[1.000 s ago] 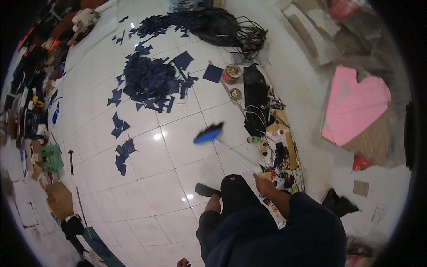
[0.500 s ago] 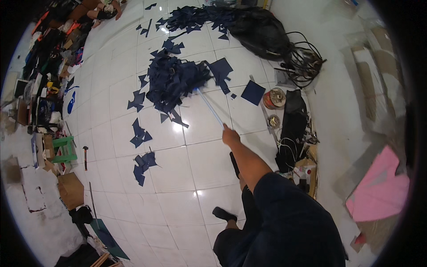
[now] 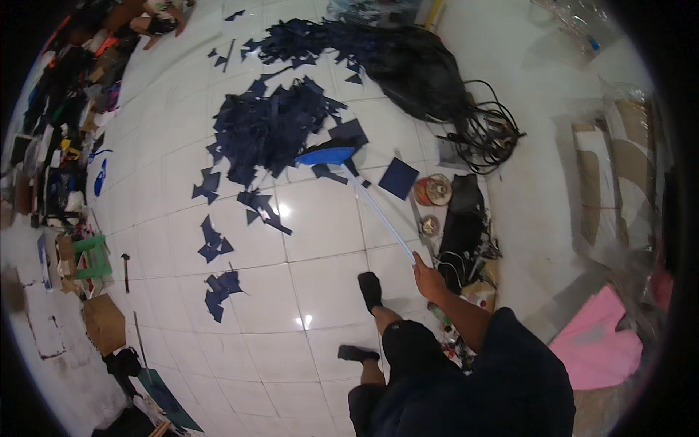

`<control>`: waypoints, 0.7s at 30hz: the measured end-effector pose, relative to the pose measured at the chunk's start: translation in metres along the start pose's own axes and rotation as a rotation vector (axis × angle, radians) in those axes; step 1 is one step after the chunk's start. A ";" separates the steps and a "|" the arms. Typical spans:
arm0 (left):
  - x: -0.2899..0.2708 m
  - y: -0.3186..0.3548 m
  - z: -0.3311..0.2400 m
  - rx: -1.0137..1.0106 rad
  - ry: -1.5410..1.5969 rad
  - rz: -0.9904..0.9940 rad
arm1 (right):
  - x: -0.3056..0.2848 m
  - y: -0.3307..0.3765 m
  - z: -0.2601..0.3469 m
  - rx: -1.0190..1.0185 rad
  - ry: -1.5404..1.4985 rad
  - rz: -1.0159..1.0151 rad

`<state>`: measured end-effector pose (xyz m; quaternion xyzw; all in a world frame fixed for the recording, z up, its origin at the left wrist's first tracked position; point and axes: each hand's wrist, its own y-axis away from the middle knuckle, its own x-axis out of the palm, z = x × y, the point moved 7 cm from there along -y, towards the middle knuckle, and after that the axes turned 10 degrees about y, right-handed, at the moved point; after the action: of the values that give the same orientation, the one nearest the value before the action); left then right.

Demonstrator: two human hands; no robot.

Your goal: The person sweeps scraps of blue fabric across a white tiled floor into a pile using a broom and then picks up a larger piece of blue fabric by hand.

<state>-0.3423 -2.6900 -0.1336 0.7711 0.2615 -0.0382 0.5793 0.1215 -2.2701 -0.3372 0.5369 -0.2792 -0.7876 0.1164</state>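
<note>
My right hand [image 3: 428, 279] is closed around the upper end of a pale blue broom handle [image 3: 384, 220]. The handle slants up and left to a blue broom head [image 3: 328, 156], which rests at the right edge of a heap of dark navy fabric scraps [image 3: 266, 127]. Beside the broom head lie a larger dark piece [image 3: 349, 134] and a few small scraps. Smaller scrap clusters [image 3: 213, 239] lie to the left and nearer to me. My left hand is out of view.
A stuffed black bag [image 3: 415, 69] and coiled black cables [image 3: 484, 135] lie at the far right. Near them are a dark square [image 3: 398, 178] and a wire spool [image 3: 437, 190]. Left are a green stool [image 3: 91, 256], a hammer [image 3: 126, 273] and clutter; another person [image 3: 160, 18] sits far left.
My right hand has drawn back toward me and right. The broom head has come off the heap's lower edge and shows fully at its right side. One foot has shifted.
</note>
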 end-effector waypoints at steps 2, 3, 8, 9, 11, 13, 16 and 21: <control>0.014 0.006 -0.022 0.002 -0.031 0.028 | -0.006 0.058 -0.025 0.033 0.052 0.048; 0.025 0.004 -0.042 0.010 -0.025 0.060 | 0.012 0.082 -0.052 0.010 -0.004 -0.039; 0.036 -0.013 -0.055 0.026 -0.056 0.090 | 0.059 0.164 -0.102 0.280 0.038 0.218; 0.036 -0.014 -0.055 0.024 -0.053 0.091 | 0.065 0.152 -0.102 0.282 0.035 0.202; 0.039 -0.011 -0.059 0.022 -0.069 0.083 | 0.079 0.110 -0.089 0.282 0.022 0.179; 0.041 -0.002 -0.078 0.033 -0.109 0.082 | 0.085 0.016 -0.081 0.334 0.003 0.157; 0.031 -0.001 -0.095 0.073 -0.236 0.069 | 0.010 -0.150 -0.034 0.251 0.053 0.019; -0.006 -0.003 -0.087 0.130 -0.116 0.015 | -0.069 -0.199 0.045 0.113 0.027 -0.112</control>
<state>-0.3699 -2.6117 -0.1060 0.8056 0.2189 -0.0953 0.5422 0.1313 -2.0600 -0.3840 0.5679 -0.2913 -0.7685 0.0454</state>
